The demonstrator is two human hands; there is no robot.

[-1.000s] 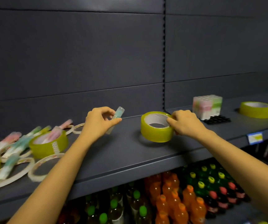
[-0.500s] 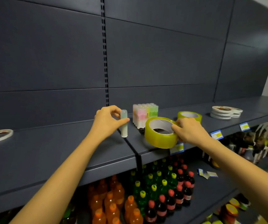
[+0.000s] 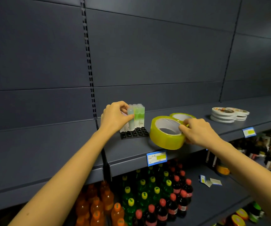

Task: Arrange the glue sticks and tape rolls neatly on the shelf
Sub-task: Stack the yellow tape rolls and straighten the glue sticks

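Now the pale glue stick [image 3: 130, 117], held upright over the shelf seam [image 3: 99, 128] half a second ago, is brought against the front-left corner of the block of glue sticks [image 3: 139, 114], just above the black tray [image 3: 134, 134]. It is pinched between the thumb and curled fingers of the left hand [image 3: 115, 117]. Whether its foot is already seated in a socket cannot be told. One more stick is thus judged nearly filed with its fellows.

The yellow tape roll [image 3: 165, 136] has been carried rightward with the view as well. It is gripped at its right wall by the curled fingers and thumb of the right hand [image 3: 198, 132], and it is tilted so that its core faces up and forward. It is held just in front of the second yellow roll [image 3: 180, 115], which lies flat behind it. Contact with the shelf [image 3: 50, 144] cannot be confirmed.

Little margin is left at the front, since the tilted roll's lower rim sits close to the shelf lip, directly above the price label [image 3: 156, 158]. A roll set down there could be tipped over onto the bottles [image 3: 147, 198] below, so a placement further back is advised. Open sockets are seen along the tray's front rows. A bare stretch of shelf is also seen between the second yellow roll and the stack of white tape rolls [image 3: 224, 116] to the right.
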